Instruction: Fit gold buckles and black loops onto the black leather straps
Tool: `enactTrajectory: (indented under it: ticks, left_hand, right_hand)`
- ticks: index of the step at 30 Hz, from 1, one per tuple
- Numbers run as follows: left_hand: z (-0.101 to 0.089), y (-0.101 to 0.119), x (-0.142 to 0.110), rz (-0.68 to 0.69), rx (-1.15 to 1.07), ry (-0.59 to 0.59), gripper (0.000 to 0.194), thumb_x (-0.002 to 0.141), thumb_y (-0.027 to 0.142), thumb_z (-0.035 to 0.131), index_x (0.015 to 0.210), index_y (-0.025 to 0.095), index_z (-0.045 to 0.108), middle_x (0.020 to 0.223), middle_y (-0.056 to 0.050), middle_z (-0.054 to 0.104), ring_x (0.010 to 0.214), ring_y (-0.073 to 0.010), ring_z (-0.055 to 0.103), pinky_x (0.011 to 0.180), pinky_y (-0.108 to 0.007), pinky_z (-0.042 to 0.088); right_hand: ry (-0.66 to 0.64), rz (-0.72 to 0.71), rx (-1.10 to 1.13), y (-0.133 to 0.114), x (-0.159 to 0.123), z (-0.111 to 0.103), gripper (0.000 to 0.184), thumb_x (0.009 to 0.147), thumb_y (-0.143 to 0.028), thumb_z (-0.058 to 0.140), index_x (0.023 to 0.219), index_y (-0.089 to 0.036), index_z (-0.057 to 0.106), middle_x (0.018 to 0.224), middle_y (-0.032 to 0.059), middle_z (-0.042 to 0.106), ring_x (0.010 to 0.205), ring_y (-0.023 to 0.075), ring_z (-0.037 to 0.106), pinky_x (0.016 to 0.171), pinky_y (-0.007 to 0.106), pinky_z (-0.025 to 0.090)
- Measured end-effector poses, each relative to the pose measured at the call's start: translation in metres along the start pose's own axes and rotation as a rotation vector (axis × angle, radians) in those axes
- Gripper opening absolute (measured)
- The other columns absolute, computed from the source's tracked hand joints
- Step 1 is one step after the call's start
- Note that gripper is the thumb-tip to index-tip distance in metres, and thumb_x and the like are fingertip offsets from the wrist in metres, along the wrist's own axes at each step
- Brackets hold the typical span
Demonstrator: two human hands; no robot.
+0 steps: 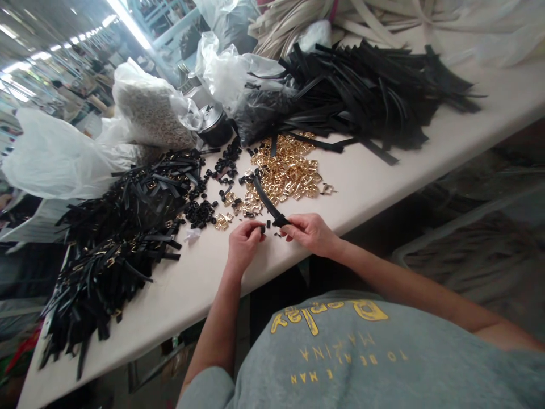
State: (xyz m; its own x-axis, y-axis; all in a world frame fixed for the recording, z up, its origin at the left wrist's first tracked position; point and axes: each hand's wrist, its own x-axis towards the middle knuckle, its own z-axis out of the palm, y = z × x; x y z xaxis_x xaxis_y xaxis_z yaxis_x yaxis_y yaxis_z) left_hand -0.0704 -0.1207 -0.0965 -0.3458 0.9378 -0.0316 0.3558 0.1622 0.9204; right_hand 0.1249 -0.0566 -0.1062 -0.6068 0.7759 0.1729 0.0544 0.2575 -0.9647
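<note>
Near the front edge of the table, my right hand (313, 234) pinches a black strap (266, 196) close to its lower end; the strap's free end points up and away to the left. My left hand (244, 243) is just to the left, thumb and fingers closed on a small black strap loop (263, 229). A gap separates the two hands, with small black pieces lying in it. Right behind them spreads a pile of gold buckles (289, 170). Small black loops (200, 213) lie heaped to the left of the buckles.
Black straps with gold buckles (128, 238) cover the table's left end. Plain black straps (366, 91) are piled at the back right. Behind stand a filled plastic bag (149, 105) and a dark round tin (215, 126). The pale table's front edge (383, 207) runs diagonally.
</note>
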Motion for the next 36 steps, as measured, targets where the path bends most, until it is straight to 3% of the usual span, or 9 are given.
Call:
enactTrajectory:
  ticks: [4,8,14,18,22,26,30,33,36]
  left_hand:
    - [0.025,0.004,-0.013,-0.096,-0.42,-0.01,0.017,0.076,0.03,0.068,0.086,0.017,0.069,0.065,0.002,0.063,0.053,-0.009,0.057,0.056,-0.021,0.049]
    - [0.039,0.008,-0.018,-0.088,-0.575,0.029,0.015,0.077,0.029,0.069,0.086,0.017,0.069,0.061,0.003,0.061,0.05,-0.0066,0.054,0.053,-0.018,0.046]
    - [0.039,0.013,-0.022,0.029,-0.511,0.142,0.015,0.081,0.032,0.066,0.089,0.019,0.069,0.075,-0.001,0.066,0.061,-0.0101,0.062,0.063,-0.024,0.053]
    - [0.032,0.016,-0.027,0.131,-0.381,0.085,0.013,0.084,0.03,0.063,0.087,0.019,0.07,0.092,-0.005,0.068,0.073,-0.013,0.064,0.07,-0.027,0.054]
    - [0.028,0.019,-0.026,0.174,-0.234,0.049,0.011,0.082,0.024,0.063,0.084,0.019,0.072,0.088,-0.004,0.068,0.076,-0.0139,0.063,0.072,-0.026,0.053]
    - [0.031,0.019,-0.024,0.082,-0.258,0.09,0.011,0.079,0.024,0.063,0.083,0.018,0.072,0.08,-0.003,0.069,0.069,-0.0128,0.063,0.069,-0.025,0.053]
    - [0.035,0.013,-0.024,-0.038,-0.322,0.118,0.014,0.078,0.027,0.065,0.085,0.017,0.072,0.074,-0.002,0.069,0.066,-0.0121,0.065,0.069,-0.024,0.052]
    - [0.037,0.01,-0.024,-0.084,-0.353,0.121,0.017,0.078,0.03,0.066,0.085,0.017,0.072,0.074,-0.002,0.07,0.066,-0.0122,0.065,0.069,-0.024,0.052]
    - [0.037,0.009,-0.022,-0.093,-0.359,0.125,0.018,0.077,0.031,0.067,0.085,0.016,0.072,0.074,-0.002,0.07,0.065,-0.012,0.065,0.069,-0.024,0.052]
  right_hand:
    - [-0.004,-0.003,-0.037,-0.001,0.0,0.0,0.026,0.09,-0.032,0.054,0.075,-0.015,0.065,0.067,0.0019,0.068,0.059,0.0121,0.065,0.056,0.021,0.045]
    - [-0.024,-0.003,-0.078,0.0,0.0,-0.001,0.028,0.091,-0.033,0.052,0.075,-0.015,0.065,0.068,0.0024,0.068,0.058,0.0119,0.063,0.057,0.022,0.044]
    - [-0.06,-0.007,-0.153,0.0,0.004,-0.002,0.026,0.092,-0.031,0.052,0.077,-0.016,0.068,0.068,0.0016,0.068,0.06,0.0117,0.061,0.059,0.022,0.04]
    - [-0.105,-0.017,-0.227,-0.002,0.006,-0.005,0.026,0.092,-0.03,0.052,0.077,-0.016,0.068,0.067,0.0004,0.066,0.061,0.011,0.057,0.06,0.022,0.037]
    - [-0.108,-0.027,-0.344,-0.003,0.009,-0.006,0.027,0.091,-0.03,0.055,0.07,-0.016,0.065,0.062,-0.0008,0.06,0.058,0.0101,0.051,0.057,0.022,0.032]
    - [-0.059,-0.021,-0.347,-0.003,0.011,-0.005,0.027,0.091,-0.033,0.056,0.073,-0.016,0.066,0.067,0.0018,0.062,0.063,0.012,0.053,0.059,0.023,0.034]
    - [0.091,0.047,-0.234,-0.003,0.01,-0.002,0.014,0.086,-0.029,0.063,0.09,-0.016,0.063,0.075,0.0018,0.066,0.064,0.013,0.059,0.061,0.024,0.04]
    - [0.176,0.091,-0.158,0.0,0.008,0.002,0.02,0.082,-0.029,0.067,0.097,-0.017,0.058,0.081,0.0016,0.068,0.065,0.0136,0.064,0.062,0.024,0.046]
    - [0.205,0.03,-0.125,0.004,0.005,0.006,0.028,0.084,-0.029,0.066,0.109,-0.02,0.058,0.101,0.0038,0.069,0.069,0.0125,0.066,0.067,0.025,0.052]
